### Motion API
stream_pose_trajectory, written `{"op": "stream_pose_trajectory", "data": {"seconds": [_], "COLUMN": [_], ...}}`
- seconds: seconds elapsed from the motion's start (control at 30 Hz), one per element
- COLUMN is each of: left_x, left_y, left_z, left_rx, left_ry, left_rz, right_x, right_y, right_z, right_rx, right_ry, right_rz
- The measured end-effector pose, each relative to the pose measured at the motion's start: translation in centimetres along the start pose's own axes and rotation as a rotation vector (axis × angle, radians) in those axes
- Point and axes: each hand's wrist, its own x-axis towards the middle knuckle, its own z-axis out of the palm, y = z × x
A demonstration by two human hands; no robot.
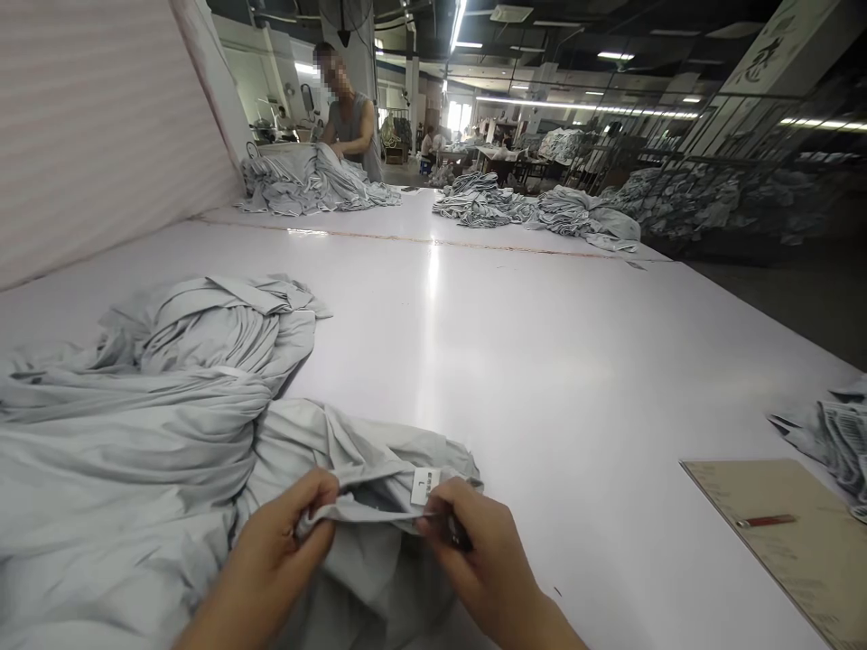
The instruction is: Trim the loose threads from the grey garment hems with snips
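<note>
I am holding a grey garment (366, 460) at the near edge of the table (542, 361), stretching its neckline taut between my hands so that the small white size label (424, 486) is standing up and facing me, a letter L showing on it. My left hand (284, 542) is pinching the folded hem between thumb and fingers, closed tightly on the cloth, and my right hand (480, 551) is gripping the other end of the same edge; something dark seems to be tucked under its fingers, though I cannot tell what it is. The rest of the garment is sagging down towards me, and just to my left it is running into a big heap of the same grey fabric (135, 406), which is lying within easy reach. Off to my right a brown board (792, 542) is lying flat with a red pen (765, 521) resting on it, and beyond it a bit of printed cloth (833, 442) is poking over the table's edge. Far across the table another person (349, 113) is bending over a separate grey pile (304, 185), while more bundles (535, 208) are sitting further along
</note>
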Motion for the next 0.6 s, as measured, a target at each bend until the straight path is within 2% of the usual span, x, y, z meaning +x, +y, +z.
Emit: {"op": "stream_pose_trajectory", "data": {"seconds": [0.03, 0.1, 0.23, 0.3, 0.6], "left_x": [0.0, 0.0, -0.3, -0.4, -0.7], "left_y": [-0.1, -0.1, 0.9, 1.5, 2.3], "left_z": [0.3, 0.9, 2.0, 2.5, 3.4], "left_rx": [-0.038, -0.201, -0.676, -0.839, -0.951], "left_ry": [0.078, 0.136, 0.095, 0.099, 0.033], "left_rz": [0.036, 0.023, -0.215, -0.291, -0.371], "right_x": [-0.2, -0.6, -0.9, -0.7, 0.1], "right_y": [-0.2, -0.7, -1.6, -1.9, -2.4], "right_z": [0.3, 0.8, 1.2, 1.1, 1.6], "right_rx": [-0.009, -0.014, 0.056, 0.097, 0.052], "right_ry": [-0.011, -0.043, -0.090, -0.083, -0.090], "right_rz": [-0.027, -0.030, 0.113, 0.108, -0.005]}}
